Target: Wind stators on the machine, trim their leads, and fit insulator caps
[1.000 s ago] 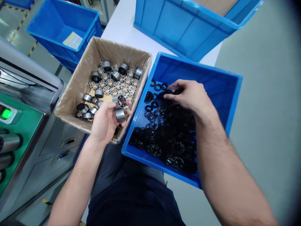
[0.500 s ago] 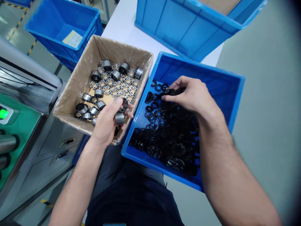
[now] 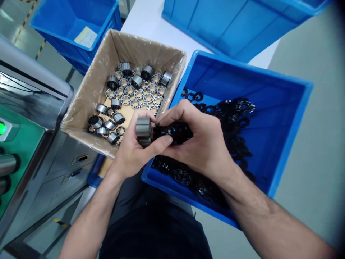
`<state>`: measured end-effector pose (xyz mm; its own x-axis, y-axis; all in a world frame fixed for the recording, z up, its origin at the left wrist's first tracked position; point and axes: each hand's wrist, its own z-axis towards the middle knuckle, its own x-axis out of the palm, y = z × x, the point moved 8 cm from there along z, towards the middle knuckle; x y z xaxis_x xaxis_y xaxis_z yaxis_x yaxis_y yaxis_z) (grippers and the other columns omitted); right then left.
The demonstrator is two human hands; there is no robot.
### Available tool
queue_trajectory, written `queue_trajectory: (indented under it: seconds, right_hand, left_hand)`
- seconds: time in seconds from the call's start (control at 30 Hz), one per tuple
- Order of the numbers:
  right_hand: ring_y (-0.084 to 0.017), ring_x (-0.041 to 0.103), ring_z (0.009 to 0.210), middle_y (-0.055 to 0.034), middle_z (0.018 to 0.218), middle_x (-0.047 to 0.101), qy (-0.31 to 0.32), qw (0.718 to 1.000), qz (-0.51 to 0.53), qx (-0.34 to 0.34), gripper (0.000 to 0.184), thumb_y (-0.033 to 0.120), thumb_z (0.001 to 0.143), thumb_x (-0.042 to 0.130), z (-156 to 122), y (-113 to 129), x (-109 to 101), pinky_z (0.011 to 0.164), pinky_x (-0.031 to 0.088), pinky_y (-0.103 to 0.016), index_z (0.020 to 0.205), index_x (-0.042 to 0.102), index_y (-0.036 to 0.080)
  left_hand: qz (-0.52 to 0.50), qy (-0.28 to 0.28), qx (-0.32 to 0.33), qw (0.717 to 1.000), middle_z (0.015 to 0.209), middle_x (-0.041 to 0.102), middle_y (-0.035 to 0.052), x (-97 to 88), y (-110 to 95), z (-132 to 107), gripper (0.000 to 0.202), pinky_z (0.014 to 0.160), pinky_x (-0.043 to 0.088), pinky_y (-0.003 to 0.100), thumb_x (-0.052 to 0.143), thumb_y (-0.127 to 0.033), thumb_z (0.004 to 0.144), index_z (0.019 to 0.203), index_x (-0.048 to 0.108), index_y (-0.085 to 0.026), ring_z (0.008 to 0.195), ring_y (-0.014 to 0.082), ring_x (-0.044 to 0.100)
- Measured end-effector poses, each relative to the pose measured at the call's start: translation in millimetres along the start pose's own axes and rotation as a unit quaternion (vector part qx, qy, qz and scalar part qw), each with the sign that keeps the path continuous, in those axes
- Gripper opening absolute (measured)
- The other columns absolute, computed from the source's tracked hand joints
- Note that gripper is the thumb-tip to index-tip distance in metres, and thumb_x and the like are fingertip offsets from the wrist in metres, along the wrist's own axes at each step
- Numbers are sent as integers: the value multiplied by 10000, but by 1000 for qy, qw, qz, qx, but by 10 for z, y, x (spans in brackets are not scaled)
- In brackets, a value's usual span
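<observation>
My left hand is wrapped round silvery stator cores, with at least two showing between thumb and fingers. My right hand has its thumb and fingers closed on a dark black plastic ring part, and the left thumb touches it too. The two hands meet over the shared edge of a lined cardboard box and a blue bin. Whether the black part sits on a core is hidden by my fingers.
In the box lie several metal cores, some with black ends. Black ring parts are heaped in the bin. A larger blue crate stands behind on a white table. Another blue crate and a machine are at left.
My right hand has come up from the bin and moved left to my left hand, bringing black parts with it. The view has shifted slightly.
</observation>
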<state>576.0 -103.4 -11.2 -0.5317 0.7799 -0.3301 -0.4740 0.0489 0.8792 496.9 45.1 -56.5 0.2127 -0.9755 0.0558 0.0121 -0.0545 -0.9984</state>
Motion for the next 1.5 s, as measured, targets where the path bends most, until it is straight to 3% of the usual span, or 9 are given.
queue_trajectory:
  seconds: [0.13, 0.3, 0.53, 0.7, 0.9, 1.03, 1.2, 1.4, 1.5]
  right_hand:
    - [-235, 867, 1074, -35, 1177, 898, 41, 997, 48, -40, 332, 253, 970, 1038, 15, 43, -5, 970, 715, -372, 1229, 832, 245]
    - [-247, 884, 1073, -58, 1186, 918, 20, 997, 40, -67, 311, 275, 1006, 1022, 43, 98, -58, 1008, 726, -395, 1280, 879, 239]
    - [-279, 894, 1096, -75, 1252, 930, 18, 996, 29, -77, 371, 391, 1025, 1029, 17, 68, 13, 1021, 745, -432, 1358, 911, 276]
    - [-261, 877, 1026, -48, 1137, 928, 22, 995, 40, -84, 309, 378, 1008, 1049, 22, 74, 25, 946, 729, -415, 1283, 933, 300]
    - [-287, 905, 1150, -41, 1269, 946, 28, 994, 45, -100, 356, 292, 978, 1067, 30, 88, 16, 1032, 766, -442, 1312, 954, 336]
    - [-254, 897, 1027, -34, 1158, 942, 22, 994, 42, -94, 409, 339, 941, 1102, 17, 72, -16, 935, 769, -397, 1324, 960, 321]
    - [-278, 915, 1155, -68, 1273, 925, 34, 995, 5, -99, 417, 214, 953, 1072, -36, 133, -24, 1027, 789, -416, 1338, 970, 339]
    - [-273, 921, 1105, -25, 1179, 936, 38, 993, 105, -30, 346, 321, 956, 1090, 15, 71, -30, 1039, 794, -446, 1268, 941, 334]
    - [-317, 920, 1183, -51, 1266, 919, -19, 985, 166, 44, 301, 467, 1006, 1040, 32, -76, -128, 1039, 805, -482, 1225, 874, 347]
  left_hand:
    - [-43, 12, -29, 999, 996, 560, 7, -8, 113, -71, 451, 601, 474, 286, 834, -665, 1124, 1332, 650, -309, 749, 163, 530]
    - [-120, -23, -81, 989, 954, 575, 21, 26, 113, -137, 493, 521, 440, 298, 542, -781, 1216, 1288, 641, -303, 660, 169, 529]
    - [-124, -43, -111, 985, 957, 698, 11, 20, 70, -163, 510, 530, 431, 304, 630, -730, 1192, 1527, 643, -345, 626, 172, 587]
    - [-144, -38, -124, 981, 951, 690, 2, 20, 76, -178, 482, 562, 490, 310, 700, -693, 1162, 1504, 689, -354, 664, 183, 622]
    - [-142, 3, -109, 984, 931, 708, -14, 54, 79, -174, 454, 539, 447, 269, 653, -704, 1201, 1505, 723, -374, 630, 145, 610]
    - [-115, 9, -107, 988, 831, 669, -20, 49, 67, -166, 510, 546, 437, 286, 593, -726, 1222, 1526, 723, -337, 584, 142, 566]
    - [-109, 32, -105, 988, 982, 747, 8, 54, 45, -172, 520, 566, 492, 315, 583, -734, 1225, 1495, 741, -318, 583, 132, 564]
    - [-139, 79, -101, 982, 1039, 855, 60, 127, 46, -161, 645, 521, 488, 290, 512, -765, 1246, 1589, 757, -276, 586, 137, 621]
    - [-200, -10, -68, 977, 893, 852, 42, 4, 4, -29, 673, 413, 402, 232, 585, -831, 1193, 1382, 839, -237, 541, 134, 657]
